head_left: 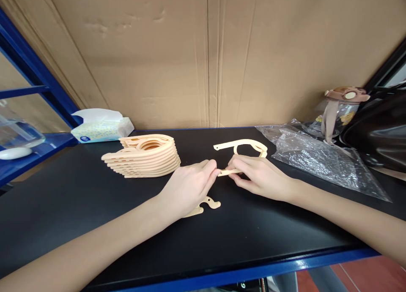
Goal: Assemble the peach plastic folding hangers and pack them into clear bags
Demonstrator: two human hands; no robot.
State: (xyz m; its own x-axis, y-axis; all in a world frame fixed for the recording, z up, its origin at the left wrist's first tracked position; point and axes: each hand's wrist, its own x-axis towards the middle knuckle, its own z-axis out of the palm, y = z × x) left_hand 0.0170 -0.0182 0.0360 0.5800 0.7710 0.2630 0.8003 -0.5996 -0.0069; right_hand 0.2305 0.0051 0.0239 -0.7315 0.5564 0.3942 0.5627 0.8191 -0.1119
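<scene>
My left hand (192, 184) is closed, thumb and fingers pinched at the left end of a cream plastic folding hanger (226, 173). My right hand (261, 177) grips the same part from the right, so both hands meet over the table. Behind the right hand shows a curved cream hanger arm (228, 145) with a small hole at its end; whether it joins the held part is hidden. Below my left hand a cream hook-shaped piece (214, 204) sticks out, partly covered by the hand. To the left stands a neat stack of folded cream hangers (144, 159).
The black tabletop (253, 237) has a blue front edge. A tissue pack (101, 126) sits at the back left. On the right lie a crumpled clear plastic bag (323, 156), a drinking bottle (344, 108) with a strap, and a black bag (377, 118). Cardboard (152, 59) walls the back.
</scene>
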